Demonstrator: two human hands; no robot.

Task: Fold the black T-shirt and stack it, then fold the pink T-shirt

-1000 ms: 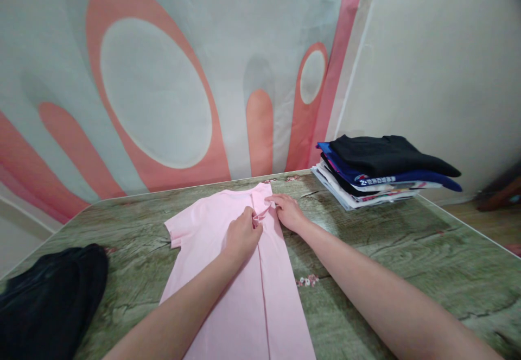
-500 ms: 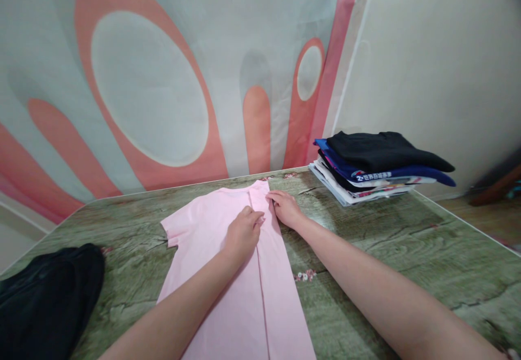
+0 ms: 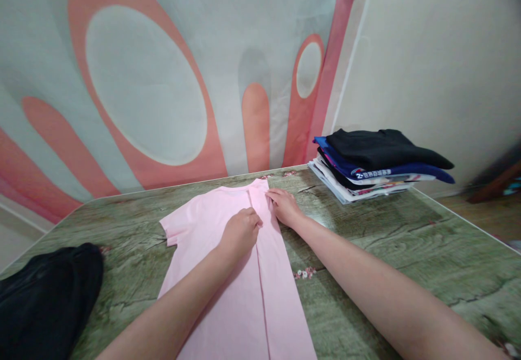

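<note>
A pink short-sleeved T-shirt (image 3: 220,289) lies spread on the table, its right side folded inward in a long strip running down the body. Over the folded part near the shoulder is my left hand (image 3: 242,229), closed, with its curled fingertips pinching the pink cloth. At the shirt's upper right edge rests my right hand (image 3: 284,208), its fingers stretched out and their tips touching the folded edge. The left sleeve (image 3: 179,221) sticks out flat. My left forearm covers part of the shirt's body, and the hem is out of view.
On the table (image 3: 350,246), which has a wood-grain surface, a stack of folded clothes (image 3: 372,170) stands at the back right, black on top. A dark garment (image 3: 52,295) lies at the near left. Behind the table hangs a patterned backdrop (image 3: 220,61).
The left hand has shifted very slightly on the folded strip, its fingers curled closer to the cloth. The view has tilted a little; the right hand stays at the edge.
</note>
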